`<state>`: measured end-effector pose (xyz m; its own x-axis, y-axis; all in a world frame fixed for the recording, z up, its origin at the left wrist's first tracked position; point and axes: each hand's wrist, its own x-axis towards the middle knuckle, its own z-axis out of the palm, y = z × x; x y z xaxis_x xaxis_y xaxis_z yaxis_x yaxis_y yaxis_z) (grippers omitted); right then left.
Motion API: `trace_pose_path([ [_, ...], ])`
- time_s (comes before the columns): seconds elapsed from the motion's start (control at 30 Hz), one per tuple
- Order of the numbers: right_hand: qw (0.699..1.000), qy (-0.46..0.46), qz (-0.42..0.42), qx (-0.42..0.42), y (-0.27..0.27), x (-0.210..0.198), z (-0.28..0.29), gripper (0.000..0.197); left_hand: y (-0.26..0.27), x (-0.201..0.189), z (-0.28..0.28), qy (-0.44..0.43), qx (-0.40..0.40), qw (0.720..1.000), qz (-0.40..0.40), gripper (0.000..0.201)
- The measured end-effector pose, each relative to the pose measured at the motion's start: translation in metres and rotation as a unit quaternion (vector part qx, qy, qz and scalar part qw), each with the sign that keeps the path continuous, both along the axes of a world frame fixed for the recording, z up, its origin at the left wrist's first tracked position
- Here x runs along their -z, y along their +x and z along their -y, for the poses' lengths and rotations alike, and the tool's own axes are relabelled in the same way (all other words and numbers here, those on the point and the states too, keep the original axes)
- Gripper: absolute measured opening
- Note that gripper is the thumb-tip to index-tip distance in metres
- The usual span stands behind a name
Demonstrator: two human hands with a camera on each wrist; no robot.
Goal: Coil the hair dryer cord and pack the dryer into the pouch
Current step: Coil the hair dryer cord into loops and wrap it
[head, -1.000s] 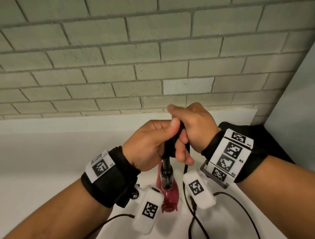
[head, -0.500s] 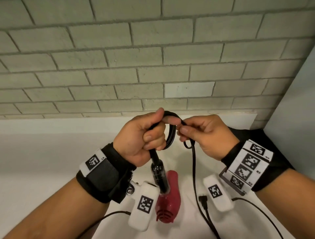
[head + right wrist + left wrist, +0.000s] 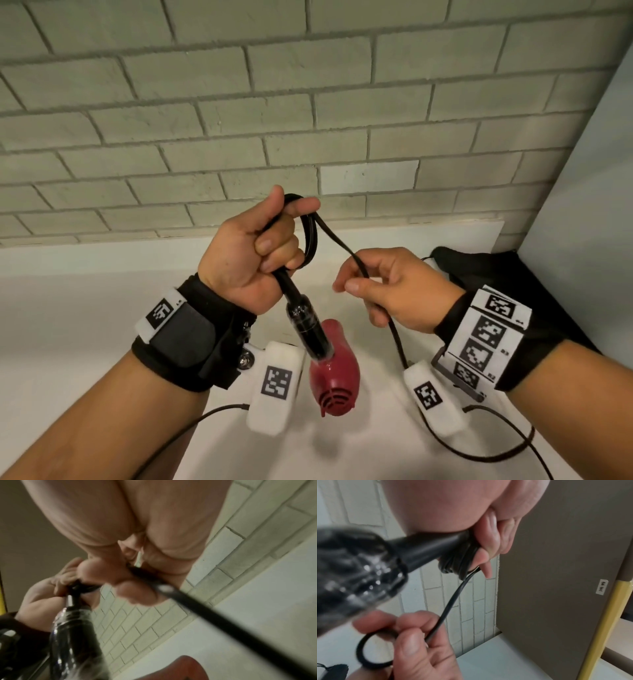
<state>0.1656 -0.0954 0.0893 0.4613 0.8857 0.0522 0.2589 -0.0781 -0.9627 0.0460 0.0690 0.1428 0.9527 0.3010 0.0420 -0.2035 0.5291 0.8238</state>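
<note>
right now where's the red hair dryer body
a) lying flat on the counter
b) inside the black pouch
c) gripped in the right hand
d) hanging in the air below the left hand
d: the red dryer body hangs nose down from its black handle, whose cord end the left hand grips along with the coiled loops, while the right hand only pinches the loose cord.

We see soft, even indoor light in the head view, with a faint shadow under the hair dryer [image 3: 334, 373] and brick lines bowing near the edges. Both wrist views are dimmer and smeared: the dryer handle [image 3: 349, 568] and the cord [image 3: 214, 616] blur close to the lens.
</note>
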Motion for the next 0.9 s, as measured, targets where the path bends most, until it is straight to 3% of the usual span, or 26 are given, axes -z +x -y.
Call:
trace_pose_path([
  [0.1, 0.987, 0.055, -0.145, 0.051, 0.003, 0.004, 0.0, 0.016, -0.001, -0.001, 0.002, 0.022, -0.005, 1.0, -0.001, 0.041],
  [0.13, 0.971, 0.079, -0.22, 0.042, 0.004, 0.001, 0.001, 0.013, -0.001, -0.001, 0.002, 0.025, -0.009, 1.0, -0.002, 0.041],
  [0.2, 0.926, 0.119, -0.359, 0.015, 0.007, -0.006, 0.004, 0.027, -0.002, 0.001, -0.001, 0.024, -0.016, 1.0, -0.005, 0.041],
  [0.23, 0.912, 0.136, -0.388, 0.015, 0.008, -0.008, 0.006, 0.034, -0.003, 0.003, -0.002, 0.021, -0.018, 1.0, -0.004, 0.041],
  [0.33, 0.931, 0.142, -0.328, 0.07, 0.007, -0.01, 0.008, 0.033, -0.005, 0.002, -0.005, 0.008, -0.018, 1.0, 0.006, 0.04],
  [0.47, 0.97, 0.073, -0.146, 0.182, 0.0, -0.001, 0.003, 0.039, -0.004, -0.005, -0.003, 0.007, 0.001, 1.0, 0.031, 0.04],
  [0.6, 0.974, -0.022, -0.002, 0.224, -0.005, 0.015, 0.003, 0.043, -0.006, -0.018, -0.016, -0.009, 0.005, 0.997, 0.083, 0.041],
  [0.77, 0.983, -0.052, 0.068, 0.164, -0.011, 0.022, 0.011, 0.014, -0.011, -0.029, -0.038, 0.004, -0.059, 0.995, 0.082, 0.039],
  [0.83, 0.99, -0.057, 0.06, 0.118, -0.014, 0.02, 0.013, 0.013, -0.011, -0.028, -0.041, 0.012, -0.07, 0.995, 0.073, 0.038],
  [0.9, 0.988, -0.096, 0.104, 0.066, -0.016, 0.016, 0.014, 0.013, -0.011, -0.025, -0.04, 0.02, -0.068, 0.995, 0.066, 0.038],
])
